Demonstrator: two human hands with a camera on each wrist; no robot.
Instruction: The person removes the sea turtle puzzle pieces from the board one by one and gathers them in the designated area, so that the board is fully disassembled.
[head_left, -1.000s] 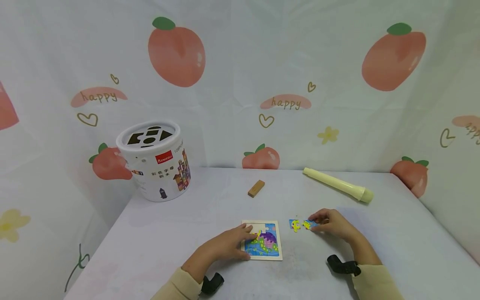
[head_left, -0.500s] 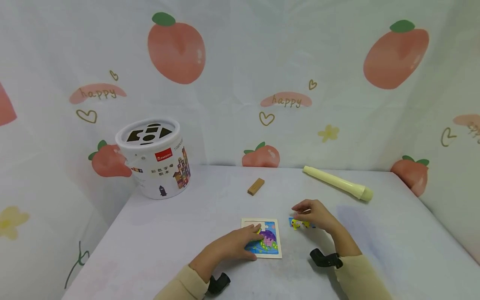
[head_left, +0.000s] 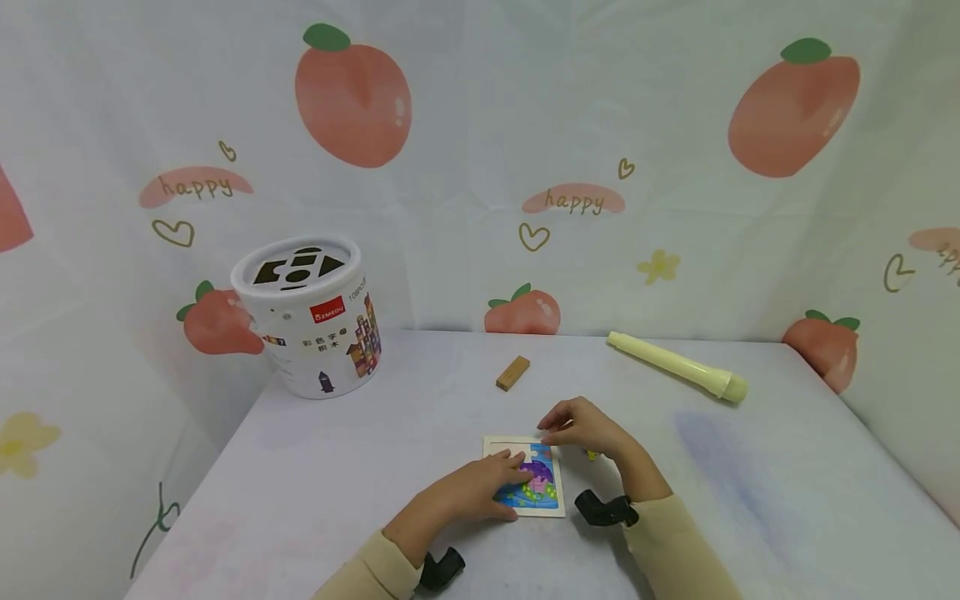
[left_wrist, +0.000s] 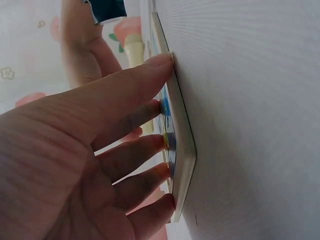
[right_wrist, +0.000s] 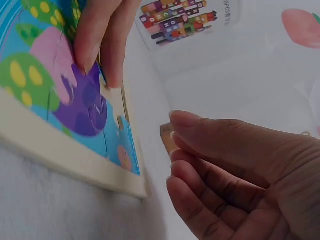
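A wooden-framed jigsaw puzzle (head_left: 551, 504) with a purple, green and blue picture lies on the table. My left hand (head_left: 480, 487) rests over its left part, fingertips on the picture and thumb at the near edge of the frame. Bare wood (right_wrist: 114, 95) shows near the top of the tray. Above the puzzle's far right corner is my right hand (head_left: 588, 429), fingers loosely bent, with nothing visible between thumb and fingertips in the right wrist view. Behind that wrist shows part of a yellow and blue puzzle piece (head_left: 592, 455), the rest hidden by the arm.
A small brown wooden block (head_left: 513, 373) lies beyond the puzzle. At the back right is a pale yellow tube-like stick (head_left: 675, 367). A white bucket (head_left: 315, 333) with shape holes in its lid stands at the back left, before a fruit-printed cloth (head_left: 450, 208).
My right hand has moved left from the loose pieces to the puzzle's far right corner. My left hand has slid slightly right over the puzzle.
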